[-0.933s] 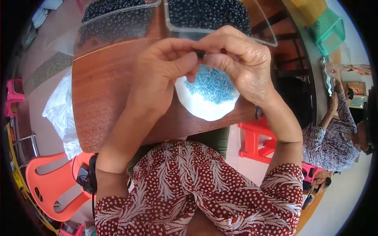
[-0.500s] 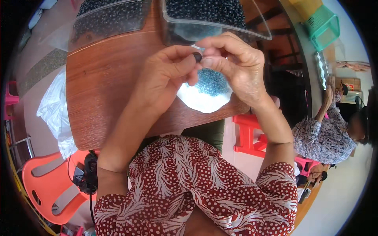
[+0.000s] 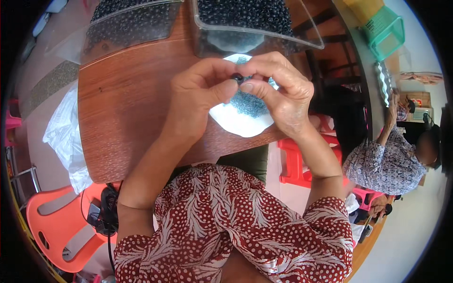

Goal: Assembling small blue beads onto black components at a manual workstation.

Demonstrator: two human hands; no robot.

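Observation:
Above a white plate (image 3: pixel 245 129), my two hands meet fingertip to fingertip. My left hand (image 3: pixel 196 92) pinches a small, round black ring-like part (image 3: pixel 237 77) between thumb and fingers. Closed in a pinch right beside it, my right hand (image 3: pixel 285 89) has its thumb against the part's edge. Whatever lies between the right fingertips is too small to make out. A heap of tiny blue-green translucent pieces (image 3: pixel 247 104) rests on the plate, partly hidden by my hands.
At the table's (image 3: pixel 122 118) far side stand two clear plastic bins, the right bin (image 3: pixel 259 31) and left bin (image 3: pixel 134 35), full of small black ring-like parts. A white plastic bag (image 3: pixel 66 137) hangs at the left. Red stools (image 3: pixel 297 160), an orange chair (image 3: pixel 56 212) and another person (image 3: pixel 387 162) are around.
Both hands have come slightly nearer to me. The black part has tilted so its round opening shows more, and my left thumb now lies along its near side.

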